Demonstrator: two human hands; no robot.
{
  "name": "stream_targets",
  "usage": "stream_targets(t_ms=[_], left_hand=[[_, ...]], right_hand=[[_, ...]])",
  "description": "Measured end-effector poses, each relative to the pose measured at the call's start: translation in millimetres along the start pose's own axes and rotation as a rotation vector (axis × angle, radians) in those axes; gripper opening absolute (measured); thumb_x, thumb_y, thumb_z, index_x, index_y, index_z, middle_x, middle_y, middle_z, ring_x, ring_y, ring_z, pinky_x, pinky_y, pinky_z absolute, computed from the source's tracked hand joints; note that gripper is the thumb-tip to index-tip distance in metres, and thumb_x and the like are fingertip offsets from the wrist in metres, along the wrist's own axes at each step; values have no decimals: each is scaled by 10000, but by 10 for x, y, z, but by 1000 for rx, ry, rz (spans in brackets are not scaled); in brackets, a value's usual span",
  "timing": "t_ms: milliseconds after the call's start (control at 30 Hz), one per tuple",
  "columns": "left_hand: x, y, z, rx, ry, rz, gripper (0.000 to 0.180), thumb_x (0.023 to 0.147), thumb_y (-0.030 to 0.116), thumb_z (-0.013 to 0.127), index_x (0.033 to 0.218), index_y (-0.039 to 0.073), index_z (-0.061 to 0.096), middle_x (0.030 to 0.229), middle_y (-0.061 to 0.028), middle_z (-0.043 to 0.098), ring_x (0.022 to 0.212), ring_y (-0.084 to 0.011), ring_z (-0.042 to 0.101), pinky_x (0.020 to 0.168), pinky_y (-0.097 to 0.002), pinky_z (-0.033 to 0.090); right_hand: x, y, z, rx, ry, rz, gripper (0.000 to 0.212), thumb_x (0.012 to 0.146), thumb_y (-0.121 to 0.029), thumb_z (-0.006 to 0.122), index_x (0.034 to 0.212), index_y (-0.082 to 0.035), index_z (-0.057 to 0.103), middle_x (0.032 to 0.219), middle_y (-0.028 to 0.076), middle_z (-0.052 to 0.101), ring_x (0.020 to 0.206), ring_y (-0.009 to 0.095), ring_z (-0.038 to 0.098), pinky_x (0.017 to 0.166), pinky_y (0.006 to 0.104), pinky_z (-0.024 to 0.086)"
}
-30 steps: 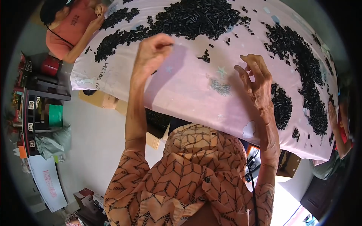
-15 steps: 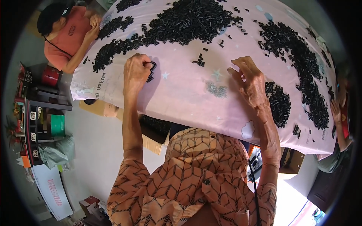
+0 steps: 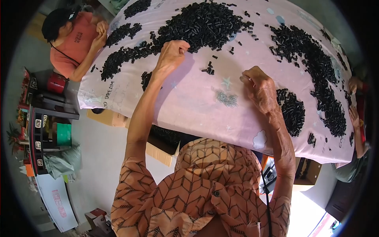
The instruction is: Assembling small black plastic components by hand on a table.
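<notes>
My left hand (image 3: pixel 173 55) reaches to the near edge of the large heap of small black tube-like pieces (image 3: pixel 201 23). Its fingertips are pinched together, and whatever is between them is hidden. Below its wrist lies a small cluster of black pieces (image 3: pixel 146 80), partly covered by my forearm. My right hand (image 3: pixel 260 91) hovers over the pink cloth, thumb and fingers curled together; I cannot make out anything in them. To its left a few loose pieces (image 3: pixel 209 69) lie by a printed star. A rounder pile of pieces (image 3: pixel 291 112) is beside my right wrist.
The pink patterned cloth (image 3: pixel 189 104) covers the table. A long band of black pieces (image 3: pixel 316 71) runs down the right side. A person in an orange shirt (image 3: pixel 77 43) works at the left edge; another person's hand (image 3: pixel 354 117) rests at the right. Cardboard boxes (image 3: pixel 160 154) stand below.
My left hand has moved up and right from the small cluster to the large heap. My right hand's thumb and fingers have come closer together, the hand staying nearly in place.
</notes>
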State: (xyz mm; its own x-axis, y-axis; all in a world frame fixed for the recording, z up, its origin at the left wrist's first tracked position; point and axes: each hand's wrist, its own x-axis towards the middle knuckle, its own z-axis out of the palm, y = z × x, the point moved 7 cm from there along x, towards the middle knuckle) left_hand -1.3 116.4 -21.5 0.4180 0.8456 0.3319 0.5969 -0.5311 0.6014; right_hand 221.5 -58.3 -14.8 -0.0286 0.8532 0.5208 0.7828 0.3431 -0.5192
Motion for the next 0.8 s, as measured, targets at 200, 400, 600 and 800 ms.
stream_targets(t_ms=[200, 400, 600, 800], left_hand=[[-68, -16, 197, -22, -138, -59, 300, 734, -45, 502, 958, 1, 696, 820, -146, 687, 747, -202, 652, 657, -296, 493], [-94, -43, 100, -54, -85, -126, 266, 766, -15, 513, 948, 17, 705, 822, -142, 696, 732, -186, 659, 658, -298, 509], [-105, 118, 210, -132, -177, -67, 217, 774, 28, 557, 932, 18, 705, 790, -149, 700, 696, -197, 666, 670, -306, 522], [-34, 479, 480, 63, -236, 64, 128, 741, 9, 601, 829, 15, 694, 745, -136, 661, 667, -248, 645, 632, -339, 504]], right_hand=[[4, -7, 154, -7, -15, -30, 77, 802, 0, 642, 873, 11, 614, 794, 128, 596, 628, 277, 589, 589, 346, 483], [2, -4, 148, 2, -10, -37, 71, 801, -3, 643, 863, 6, 611, 783, 126, 590, 607, 279, 584, 563, 343, 477], [-11, 10, 184, -20, -13, -49, 59, 803, -16, 640, 854, 1, 614, 779, 125, 591, 606, 279, 585, 563, 346, 478], [-11, 51, 27, -61, -35, -11, 45, 805, -10, 621, 847, 5, 630, 799, 127, 613, 624, 261, 594, 582, 334, 478]])
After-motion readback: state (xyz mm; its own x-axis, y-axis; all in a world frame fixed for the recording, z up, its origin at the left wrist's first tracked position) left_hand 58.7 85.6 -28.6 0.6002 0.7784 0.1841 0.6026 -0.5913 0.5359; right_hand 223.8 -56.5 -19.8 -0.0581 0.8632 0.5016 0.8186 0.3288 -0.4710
